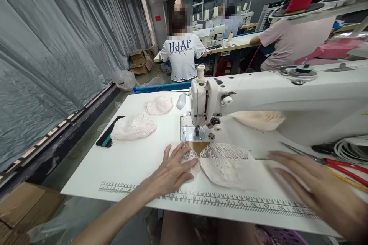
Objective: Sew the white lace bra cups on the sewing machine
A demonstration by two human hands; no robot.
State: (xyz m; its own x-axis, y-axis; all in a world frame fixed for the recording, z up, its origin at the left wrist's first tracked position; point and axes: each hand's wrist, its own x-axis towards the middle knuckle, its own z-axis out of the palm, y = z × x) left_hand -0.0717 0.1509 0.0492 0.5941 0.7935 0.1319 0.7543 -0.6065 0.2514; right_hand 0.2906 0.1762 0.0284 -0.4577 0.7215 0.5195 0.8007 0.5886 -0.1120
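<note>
My left hand (175, 166) lies with fingers spread on a small piece of white lace fabric, pressing it to the table in front of the needle. Just right of it rests a larger cream fabric piece with a lace top (225, 166), rounded at its lower edge. My right hand (304, 178), smeared by motion, is over the table to the right of that piece, fingers stretched out and apart from it. Nothing shows in its fingers. Behind the fabric stands a white sewing machine (207, 99), its presser foot (197, 132) above the metal needle plate (188, 133).
Red-handled scissors (342, 166) lie at the right near a coiled white cable (352, 151). White lace pieces (135, 127) and a pale pink fabric piece (159, 105) lie on the left. A printed ruler (212, 199) runs along the front edge. Several people sit at machines beyond.
</note>
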